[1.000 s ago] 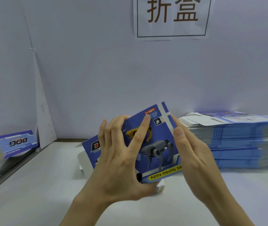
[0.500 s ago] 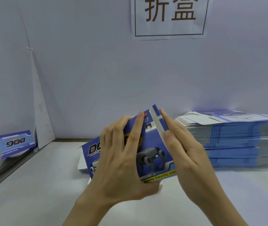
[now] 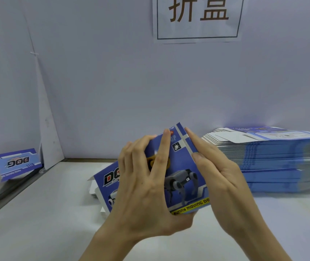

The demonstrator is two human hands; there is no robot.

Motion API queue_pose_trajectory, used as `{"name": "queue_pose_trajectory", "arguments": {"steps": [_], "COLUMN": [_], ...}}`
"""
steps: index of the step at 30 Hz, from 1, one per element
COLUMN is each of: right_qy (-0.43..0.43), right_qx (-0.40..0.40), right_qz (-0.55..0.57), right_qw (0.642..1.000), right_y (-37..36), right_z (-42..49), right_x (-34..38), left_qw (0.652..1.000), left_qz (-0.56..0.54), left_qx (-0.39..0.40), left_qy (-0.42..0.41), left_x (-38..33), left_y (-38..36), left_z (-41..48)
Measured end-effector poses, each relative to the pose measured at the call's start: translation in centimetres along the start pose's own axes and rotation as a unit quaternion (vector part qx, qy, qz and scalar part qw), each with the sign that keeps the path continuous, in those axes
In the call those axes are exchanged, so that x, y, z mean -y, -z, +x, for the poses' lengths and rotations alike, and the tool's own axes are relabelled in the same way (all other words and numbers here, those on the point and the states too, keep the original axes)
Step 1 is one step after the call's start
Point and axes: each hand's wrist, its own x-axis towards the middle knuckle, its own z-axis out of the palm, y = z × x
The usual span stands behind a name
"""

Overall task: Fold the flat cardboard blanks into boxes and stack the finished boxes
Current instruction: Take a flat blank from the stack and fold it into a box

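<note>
Left hand (image 3: 146,189) is gripping the half-folded blank (image 3: 184,178) above the counter (image 3: 56,213), fingers (image 3: 161,153) spread over print, thumb under. Right hand (image 3: 224,183): straight fingers (image 3: 197,144) are pressing its side panel (image 3: 187,146), holding nothing. Risk: uneven push creasing off the score, blank slipping.

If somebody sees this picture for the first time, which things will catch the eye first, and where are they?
First comes the blue box printed with a robot dog, in the centre: the left hand grips it while the right hand presses flat against its right side. Next come the tall stack of flat blanks at the right and the paper sign with large brown characters at the top of the view.
</note>
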Motion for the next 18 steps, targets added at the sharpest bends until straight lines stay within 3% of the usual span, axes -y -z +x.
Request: {"name": "queue_pose_trajectory", "arguments": {"steps": [7, 12, 18], "right_qy": [0.036, 0.121, 0.139], "right_qx": [0.108, 0.072, 0.071], "right_qz": [-0.079, -0.088, -0.151], "right_qw": [0.990, 0.986, 0.976], "right_y": [0.6, 0.8, 0.4], "right_z": [-0.1, 0.2, 0.1], "right_x": [-0.3, -1.5, -2.0], "left_qw": [1.000, 0.999, 0.999], "left_qz": [0.007, 0.014, 0.016], "left_qx": [0.001, -0.014, 0.012], "left_qy": [0.008, 0.041, 0.050], "left_x": [0.3, 0.5, 0.5], "left_y": [0.7, 1.5, 1.1], "left_z": [0.3, 0.6, 0.4]}}
